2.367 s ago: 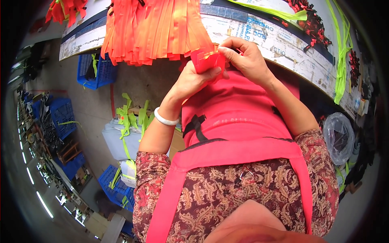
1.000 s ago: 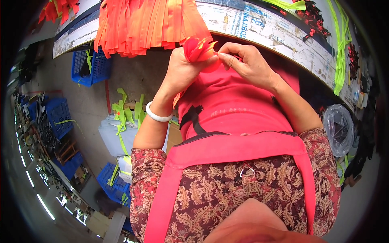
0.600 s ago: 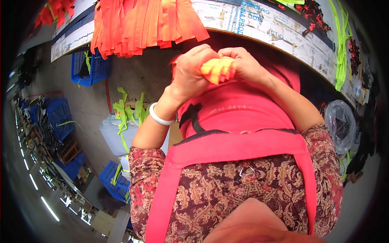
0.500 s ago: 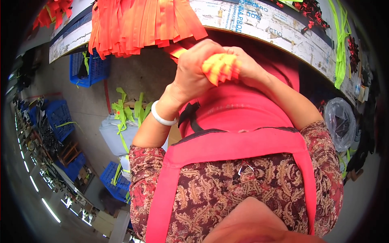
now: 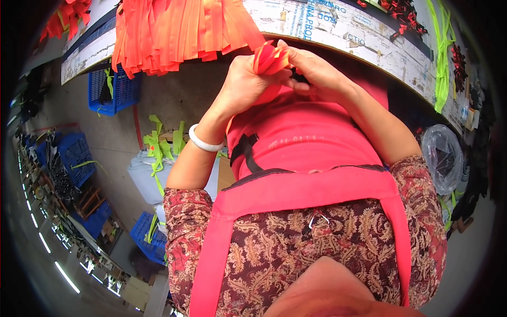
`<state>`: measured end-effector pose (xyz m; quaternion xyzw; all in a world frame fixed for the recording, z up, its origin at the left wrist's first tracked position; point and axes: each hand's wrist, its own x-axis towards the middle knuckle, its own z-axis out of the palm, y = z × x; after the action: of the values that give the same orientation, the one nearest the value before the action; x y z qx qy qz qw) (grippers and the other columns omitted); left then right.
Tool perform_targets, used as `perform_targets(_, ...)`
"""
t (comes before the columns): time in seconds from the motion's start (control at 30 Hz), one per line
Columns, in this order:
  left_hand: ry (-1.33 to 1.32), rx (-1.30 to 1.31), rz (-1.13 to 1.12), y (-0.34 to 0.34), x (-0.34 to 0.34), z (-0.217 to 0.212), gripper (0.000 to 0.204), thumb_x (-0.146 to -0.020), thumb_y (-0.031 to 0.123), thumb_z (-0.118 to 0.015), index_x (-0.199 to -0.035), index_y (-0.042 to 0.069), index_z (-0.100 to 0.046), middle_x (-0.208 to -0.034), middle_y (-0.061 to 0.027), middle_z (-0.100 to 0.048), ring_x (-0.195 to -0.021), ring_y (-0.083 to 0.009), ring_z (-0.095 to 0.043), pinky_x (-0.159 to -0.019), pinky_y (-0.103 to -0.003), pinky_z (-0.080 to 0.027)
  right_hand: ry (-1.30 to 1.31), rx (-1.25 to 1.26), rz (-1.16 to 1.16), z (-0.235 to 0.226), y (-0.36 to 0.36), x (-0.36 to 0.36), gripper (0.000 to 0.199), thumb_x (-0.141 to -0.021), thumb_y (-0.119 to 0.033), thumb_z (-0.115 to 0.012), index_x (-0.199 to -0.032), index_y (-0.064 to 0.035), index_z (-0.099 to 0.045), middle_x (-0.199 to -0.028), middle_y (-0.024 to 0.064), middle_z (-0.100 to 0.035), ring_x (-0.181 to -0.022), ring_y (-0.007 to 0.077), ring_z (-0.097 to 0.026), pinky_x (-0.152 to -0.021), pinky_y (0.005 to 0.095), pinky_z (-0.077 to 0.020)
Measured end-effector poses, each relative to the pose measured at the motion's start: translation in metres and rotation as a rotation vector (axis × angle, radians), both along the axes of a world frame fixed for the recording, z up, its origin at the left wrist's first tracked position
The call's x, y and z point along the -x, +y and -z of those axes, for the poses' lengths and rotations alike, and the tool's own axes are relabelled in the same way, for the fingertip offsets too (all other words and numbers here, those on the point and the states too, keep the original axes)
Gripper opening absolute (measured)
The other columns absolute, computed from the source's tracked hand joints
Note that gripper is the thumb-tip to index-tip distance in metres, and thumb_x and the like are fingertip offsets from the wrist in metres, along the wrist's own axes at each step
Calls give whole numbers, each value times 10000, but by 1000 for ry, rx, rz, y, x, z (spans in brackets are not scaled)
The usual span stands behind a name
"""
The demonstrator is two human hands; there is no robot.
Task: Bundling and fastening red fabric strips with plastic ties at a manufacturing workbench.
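My left hand, with a white bangle on its wrist, is closed round a bundle of orange ribbon strips. The folded ends of the bundle stick up out of the fist. Against its right side, my right hand has its fingers curled, one fingertip touching the top of the strips. A small dark piece shows at the right fingers; its kind is hard to make out. Both hands are just in front of the table edge, above my red apron. To their left, more orange strips hang over the edge.
The table curves across the top. Neon-yellow strips and small black-and-red pieces lie at its right. Blue crates stand on the floor to the left. A clear plastic bag hangs at the right.
Both hands have moved slightly up toward the table edge. The bundle has turned from pointing down between the hands to pointing up, and my right fingers have shifted, showing the dark piece.
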<state>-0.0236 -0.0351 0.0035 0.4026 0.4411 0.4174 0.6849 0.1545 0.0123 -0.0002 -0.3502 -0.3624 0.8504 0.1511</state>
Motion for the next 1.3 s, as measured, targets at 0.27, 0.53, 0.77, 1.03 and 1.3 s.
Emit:
perform_targets(0.27,127,-11,-46,-7,-18,5,105,-822,41,-712,-921,16,-687,-780,34,-609,-669,-41,-512,-581,-215,-429,337,185,530,12,14,3,317,-995,-298,-497,-1074,8,-508,-683,-12,-421,-478,43,-297,-415,191,-247)
perform_targets(0.53,154,54,-67,-10,-12,3,97,-814,71,-729,-864,4,-681,-717,25,-611,-647,-46,-518,-568,-231,-441,4,-164,560,-9,43,-17,247,-970,-263,-564,-974,-16,-566,-683,-44,-457,-489,-1,-330,-418,164,-261)
perform_targets(0.77,196,-69,-133,-7,-8,13,94,-833,87,-711,-870,5,-685,-736,23,-617,-672,-41,-536,-583,-223,-444,-264,-532,-55,-5,3,-19,259,-898,-246,-664,-1006,-11,-654,-770,8,-633,-665,46,-538,-567,203,-423)
perform_targets(1.03,-202,215,-161,-10,3,12,152,-854,26,-669,-983,-51,-644,-855,-62,-661,-657,-81,-540,-653,-228,-461,-169,-463,134,-9,-1,-14,163,-923,-98,-595,-1056,-9,-625,-851,39,-684,-603,20,-507,-507,170,-416)
perform_targets(1.3,-66,91,-207,-13,0,20,104,-877,62,-667,-956,-7,-664,-782,-34,-663,-614,-65,-514,-577,-205,-418,-283,-559,84,-17,-9,-13,164,-915,-117,-624,-1024,5,-634,-876,45,-683,-683,36,-557,-576,184,-463)
